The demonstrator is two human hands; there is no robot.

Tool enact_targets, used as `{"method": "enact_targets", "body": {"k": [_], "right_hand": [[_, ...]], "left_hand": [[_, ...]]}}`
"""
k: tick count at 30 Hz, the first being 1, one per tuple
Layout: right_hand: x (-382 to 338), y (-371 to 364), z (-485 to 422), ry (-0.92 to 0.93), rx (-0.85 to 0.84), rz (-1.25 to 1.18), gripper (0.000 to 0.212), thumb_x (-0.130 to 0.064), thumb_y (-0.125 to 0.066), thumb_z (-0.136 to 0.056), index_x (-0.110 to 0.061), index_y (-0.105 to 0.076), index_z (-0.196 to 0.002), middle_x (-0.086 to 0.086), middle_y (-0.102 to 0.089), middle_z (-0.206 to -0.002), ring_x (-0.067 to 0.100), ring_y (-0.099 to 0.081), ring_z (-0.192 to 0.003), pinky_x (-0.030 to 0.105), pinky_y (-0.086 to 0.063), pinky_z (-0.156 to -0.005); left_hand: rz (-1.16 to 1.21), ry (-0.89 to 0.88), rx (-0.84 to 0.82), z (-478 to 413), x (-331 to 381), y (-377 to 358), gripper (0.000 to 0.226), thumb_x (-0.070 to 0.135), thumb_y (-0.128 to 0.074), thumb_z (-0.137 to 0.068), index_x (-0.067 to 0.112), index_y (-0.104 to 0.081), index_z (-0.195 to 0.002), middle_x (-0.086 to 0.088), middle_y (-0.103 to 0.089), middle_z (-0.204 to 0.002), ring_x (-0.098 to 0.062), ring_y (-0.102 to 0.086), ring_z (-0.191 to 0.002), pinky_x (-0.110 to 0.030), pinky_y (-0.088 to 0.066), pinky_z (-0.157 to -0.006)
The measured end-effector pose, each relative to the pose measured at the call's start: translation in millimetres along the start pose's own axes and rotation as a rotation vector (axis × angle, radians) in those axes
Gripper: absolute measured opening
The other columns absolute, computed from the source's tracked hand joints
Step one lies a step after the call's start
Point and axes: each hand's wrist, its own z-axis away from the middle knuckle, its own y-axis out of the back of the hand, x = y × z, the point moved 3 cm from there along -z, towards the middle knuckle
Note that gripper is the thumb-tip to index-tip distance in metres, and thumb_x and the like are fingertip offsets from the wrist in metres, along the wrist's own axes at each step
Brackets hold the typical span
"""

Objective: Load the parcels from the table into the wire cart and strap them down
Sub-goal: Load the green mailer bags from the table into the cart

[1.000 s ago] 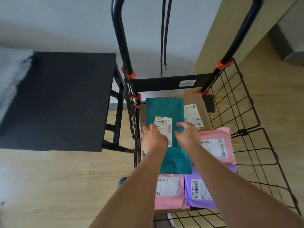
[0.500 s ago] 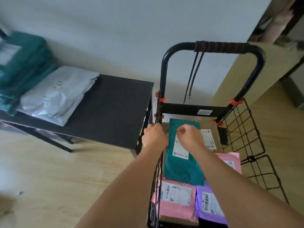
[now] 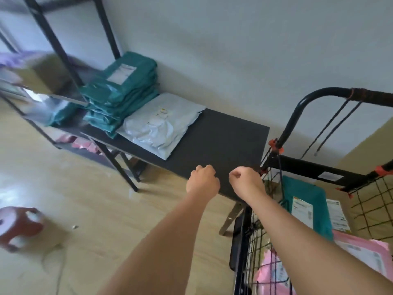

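Note:
A black table holds a stack of teal parcels and a flat white parcel at its left part. To the right stands the black wire cart, with a teal parcel, a brown box under it and pink parcels inside. Dark straps hang from the cart's handle. My left hand and my right hand hover side by side over the table's near right edge, fingers loosely curled, holding nothing.
A black metal shelf rack at the far left carries a brown box, purple and teal parcels; pink parcels lie on its bottom shelf. A red-brown stool stands on the wooden floor at the left. A pale wall runs behind the table.
Both hands have left the teal parcel in the cart and moved left, over the table's edge. The view has swung left, bringing the table's parcels and the shelf rack into sight.

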Motion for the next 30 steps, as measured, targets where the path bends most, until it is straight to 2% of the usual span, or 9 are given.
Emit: {"method": "enact_targets", "body": {"k": [3, 5, 7, 10, 14, 19, 22, 24, 30], "right_hand": [[-52, -32, 6, 0.015, -0.041, -0.004, 0.021, -0.025, -0.049, -0.097, -0.027, -0.068, -0.106, -0.002, -0.069, -0.107, 0.021, -0.06, -0.089, 0.029, -0.048, -0.069], [-85, -54, 8, 0.028, -0.072, -0.003, 0.021, -0.023, -0.049, -0.096, -0.027, -0.068, -0.103, -0.002, -0.069, -0.107, 0.021, -0.063, -0.094, 0.033, -0.053, -0.077], [-117, -76, 11, 0.034, -0.094, 0.008, 0.021, -0.023, -0.049, -0.096, -0.028, -0.068, -0.101, -0.002, -0.069, -0.107, 0.022, -0.064, -0.099, 0.035, -0.054, -0.081], [-159, -108, 15, 0.053, -0.108, 0.02, 0.023, -0.022, -0.047, -0.095, -0.027, -0.068, -0.101, -0.004, -0.069, -0.107, 0.021, -0.063, -0.099, 0.034, -0.054, -0.081], [-206, -145, 23, 0.12, -0.152, 0.069, 0.023, -0.02, -0.047, -0.096, -0.025, -0.068, -0.102, -0.004, -0.069, -0.105, 0.02, -0.063, -0.099, 0.035, -0.055, -0.083], [-254, -170, 22, 0.182, -0.187, 0.076, 0.022, -0.021, -0.045, -0.095, -0.024, -0.066, -0.1, -0.005, -0.068, -0.098, 0.019, -0.062, -0.089, 0.025, -0.044, -0.063], [-272, -184, 18, 0.214, -0.211, 0.119, 0.018, -0.024, -0.045, -0.095, -0.025, -0.063, -0.094, -0.006, -0.067, -0.092, 0.019, -0.062, -0.084, 0.025, -0.042, -0.061], [-278, -196, 16, 0.221, -0.219, 0.161, 0.017, -0.03, -0.047, -0.096, -0.026, -0.059, -0.086, -0.007, -0.065, -0.087, 0.017, -0.06, -0.079, 0.025, -0.04, -0.057], [-312, -222, -15, 0.236, -0.225, 0.089, 0.021, -0.038, -0.049, -0.098, -0.023, -0.06, -0.088, -0.004, -0.066, -0.087, 0.018, -0.062, -0.084, 0.03, -0.048, -0.068]], "left_hand": [[0.005, 0.045, 0.019, -5, -56, 32, 0.03, 0.024, -0.046, -0.096, 0.017, -0.055, -0.124, -0.007, -0.051, -0.124, -0.028, -0.054, -0.112, -0.037, -0.047, -0.085], [-0.042, 0.048, 0.01, -11, -92, 51, 0.024, 0.017, -0.042, -0.095, 0.011, -0.06, -0.111, -0.008, -0.054, -0.116, -0.028, -0.056, -0.105, -0.034, -0.046, -0.077], [-0.069, 0.073, 0.013, -17, -129, 71, 0.02, 0.012, -0.039, -0.094, 0.01, -0.058, -0.102, -0.009, -0.055, -0.112, -0.028, -0.055, -0.105, -0.035, -0.047, -0.078], [-0.045, 0.126, 0.06, -21, -182, 99, 0.025, 0.007, -0.04, -0.092, 0.013, -0.056, -0.109, -0.007, -0.054, -0.113, -0.027, -0.051, -0.108, -0.036, -0.046, -0.079], [-0.048, 0.168, 0.114, -17, -248, 131, 0.02, 0.012, -0.046, -0.094, 0.013, -0.061, -0.108, -0.005, -0.055, -0.111, -0.028, -0.054, -0.103, -0.039, -0.051, -0.087], [0.001, 0.235, 0.152, -18, -300, 167, 0.025, 0.01, -0.044, -0.091, 0.01, -0.061, -0.109, -0.01, -0.056, -0.11, -0.028, -0.056, -0.098, -0.036, -0.051, -0.078], [0.0, 0.249, 0.139, -21, -317, 174, 0.027, 0.011, -0.043, -0.092, 0.01, -0.063, -0.109, -0.01, -0.057, -0.105, -0.027, -0.056, -0.093, -0.035, -0.049, -0.074], [-0.012, 0.262, 0.124, -22, -326, 171, 0.027, 0.017, -0.043, -0.096, 0.011, -0.063, -0.114, -0.009, -0.057, -0.105, -0.025, -0.055, -0.095, -0.035, -0.048, -0.077], [0.043, 0.285, 0.16, -57, -351, 181, 0.028, 0.028, -0.045, -0.099, 0.015, -0.062, -0.117, -0.005, -0.056, -0.109, -0.018, -0.052, -0.092, -0.03, -0.043, -0.074]]}}
